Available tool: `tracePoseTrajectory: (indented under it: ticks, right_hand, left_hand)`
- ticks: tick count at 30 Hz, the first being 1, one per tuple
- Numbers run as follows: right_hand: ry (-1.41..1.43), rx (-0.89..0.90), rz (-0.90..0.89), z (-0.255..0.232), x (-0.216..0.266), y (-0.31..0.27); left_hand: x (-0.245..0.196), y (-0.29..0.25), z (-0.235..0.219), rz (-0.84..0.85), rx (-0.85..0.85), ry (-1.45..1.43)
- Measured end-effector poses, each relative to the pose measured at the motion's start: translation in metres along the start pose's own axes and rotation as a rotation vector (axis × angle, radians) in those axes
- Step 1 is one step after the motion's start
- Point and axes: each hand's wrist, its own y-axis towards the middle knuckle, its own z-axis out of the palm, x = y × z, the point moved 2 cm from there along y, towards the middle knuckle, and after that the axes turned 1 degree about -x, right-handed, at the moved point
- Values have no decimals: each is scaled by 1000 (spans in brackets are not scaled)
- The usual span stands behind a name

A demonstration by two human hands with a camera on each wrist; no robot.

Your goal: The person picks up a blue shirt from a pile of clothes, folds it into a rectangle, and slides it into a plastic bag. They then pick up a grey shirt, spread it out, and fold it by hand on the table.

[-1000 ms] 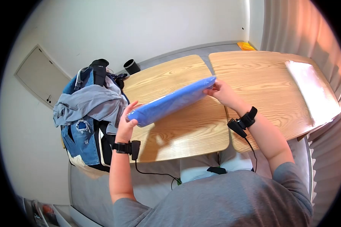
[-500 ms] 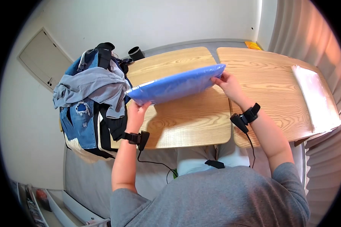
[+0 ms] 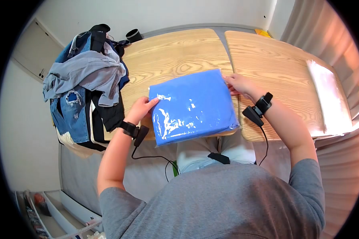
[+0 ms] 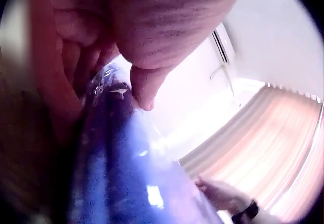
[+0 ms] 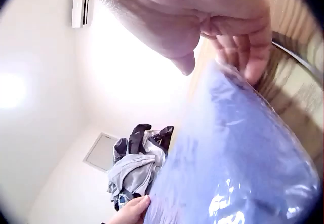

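A blue folded item in clear, shiny plastic (image 3: 191,107) lies nearly flat over the near edge of the left wooden table. My left hand (image 3: 140,108) grips its left edge, thumb on top and fingers beneath; the left wrist view shows the thumb and fingers around the plastic-wrapped edge (image 4: 147,168). At the upper right corner is my right hand (image 3: 240,84). In the right wrist view the fingertips of the right hand (image 5: 202,36) touch the edge of the blue package (image 5: 238,138), with the thumb held off its surface.
A heap of clothes (image 3: 83,79), with jeans and a grey garment, stands left of the table (image 3: 167,51). On the right table (image 3: 267,59) lies a stack of clear plastic packaging (image 3: 331,99). A black bin (image 3: 134,36) is behind, and a yellow item (image 3: 262,33) lies near the wall.
The blue package has come down toward the body and turned from edge-on to flat, showing its broad face. My right thumb has lifted from it; the left hand still grips its edge.
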Motion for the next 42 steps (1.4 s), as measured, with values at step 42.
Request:
tracePoseTrajectory:
  ticks: [42]
  right_hand:
    - [-975,317,-841,71,17,-38]
  left_hand:
    - [-58,-27,57,807,258,949]
